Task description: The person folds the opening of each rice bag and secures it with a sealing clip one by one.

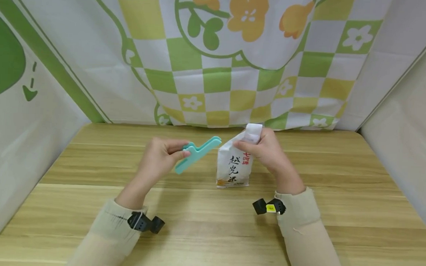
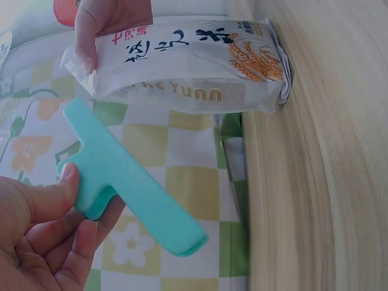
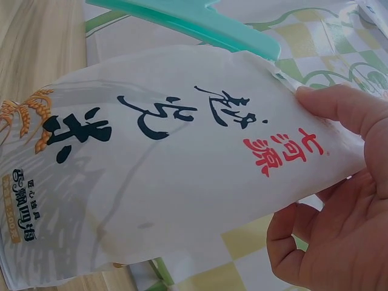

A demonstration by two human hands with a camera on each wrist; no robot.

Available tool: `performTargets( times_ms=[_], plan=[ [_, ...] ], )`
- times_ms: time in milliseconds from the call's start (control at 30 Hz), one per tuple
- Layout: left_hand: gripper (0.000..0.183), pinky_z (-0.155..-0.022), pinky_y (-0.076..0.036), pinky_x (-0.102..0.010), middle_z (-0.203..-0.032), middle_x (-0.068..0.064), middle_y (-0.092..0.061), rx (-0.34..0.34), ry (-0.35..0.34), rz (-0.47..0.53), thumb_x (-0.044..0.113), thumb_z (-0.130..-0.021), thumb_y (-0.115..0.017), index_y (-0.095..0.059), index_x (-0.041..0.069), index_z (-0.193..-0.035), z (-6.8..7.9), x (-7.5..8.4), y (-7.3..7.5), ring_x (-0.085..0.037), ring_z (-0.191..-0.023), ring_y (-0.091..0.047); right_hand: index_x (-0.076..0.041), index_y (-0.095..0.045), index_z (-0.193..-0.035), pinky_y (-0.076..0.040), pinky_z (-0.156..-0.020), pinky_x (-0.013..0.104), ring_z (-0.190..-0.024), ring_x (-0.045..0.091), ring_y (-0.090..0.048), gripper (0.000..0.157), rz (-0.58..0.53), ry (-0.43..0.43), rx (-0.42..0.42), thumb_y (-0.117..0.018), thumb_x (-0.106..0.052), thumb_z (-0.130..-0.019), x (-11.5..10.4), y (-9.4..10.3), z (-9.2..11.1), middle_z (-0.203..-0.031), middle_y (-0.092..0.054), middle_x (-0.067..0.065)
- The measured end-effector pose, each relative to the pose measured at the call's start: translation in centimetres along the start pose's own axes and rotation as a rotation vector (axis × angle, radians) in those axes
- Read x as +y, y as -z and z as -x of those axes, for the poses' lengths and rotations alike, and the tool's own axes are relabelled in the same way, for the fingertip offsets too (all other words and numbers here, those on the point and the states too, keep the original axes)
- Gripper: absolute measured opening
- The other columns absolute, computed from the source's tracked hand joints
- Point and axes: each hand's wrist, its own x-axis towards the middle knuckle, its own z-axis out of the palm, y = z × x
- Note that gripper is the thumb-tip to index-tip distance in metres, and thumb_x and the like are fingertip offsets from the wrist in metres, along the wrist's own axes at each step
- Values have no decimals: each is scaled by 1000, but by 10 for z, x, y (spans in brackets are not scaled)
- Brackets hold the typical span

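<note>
A turquoise bag clip [image 1: 200, 153] is pinched by its handles between the thumb and fingers of my left hand [image 1: 161, 156]. In the left wrist view, the clip [image 2: 130, 179] lies slantwise below the rice bag, apart from it. The white rice bag [image 1: 229, 164], printed with black and red characters, stands on the table. My right hand [image 1: 268, 150] grips the bag's top, which is folded over. Up close in the right wrist view, the thumb [image 3: 336, 106] presses on the bag's top end, with the clip's long bar behind the bag.
Both hands work above a wood-grain table [image 1: 208, 229]. A checked green and yellow cloth [image 1: 215, 85] with flowers hangs along the back edge. White printed panels [image 1: 56, 80] rise at the sides.
</note>
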Motion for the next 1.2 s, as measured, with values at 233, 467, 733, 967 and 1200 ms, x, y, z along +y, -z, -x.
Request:
performTargets(
  times_ms=[233, 467, 733, 967, 1200],
  plan=[
    [30, -75, -61, -33, -109, -17, -74, -23, 6, -3, 9, -89, -73, -72, 1, -118, 1, 1, -5, -27, -96, -74, 10, -69, -101, -55, -70, 29, -76, 13, -65, 20, 8, 10, -4, -73, -3, -87, -1, -1, 0, -80, -69, -2],
    [29, -74, -61, -33, -108, -18, -74, -46, -15, 23, 7, -89, -72, -72, 0, -117, 1, 1, -7, -26, -94, -75, 8, -71, -101, -56, -70, 30, -76, 13, -65, 19, 22, 10, 3, -73, -5, -87, 0, -1, -1, -83, -70, 1],
    [29, -71, -61, -30, -109, -17, -74, -76, -3, 11, 7, -90, -72, -72, 0, -117, 0, 1, -9, -25, -93, -75, 9, -69, -102, -56, -71, 30, -78, 13, -65, 20, 22, -3, 7, -73, -4, -87, 1, 0, -2, -84, -70, 2],
    [29, -67, -59, -26, -107, -16, -75, -86, -1, -23, 11, -90, -72, -72, 2, -117, -2, 3, -12, -23, -90, -75, 7, -70, -102, -56, -70, 30, -78, 14, -66, 19, 23, 3, 9, -73, -5, -87, 1, -1, -1, -85, -70, 3],
    [30, -68, -59, -27, -109, -14, -75, -107, 32, -21, 12, -90, -73, -72, 4, -118, -4, 7, -15, -22, -92, -75, 7, -70, -102, -56, -71, 31, -79, 15, -65, 20, 23, 12, 4, -73, -5, -87, 0, -1, 0, -84, -69, 0]
  ],
)
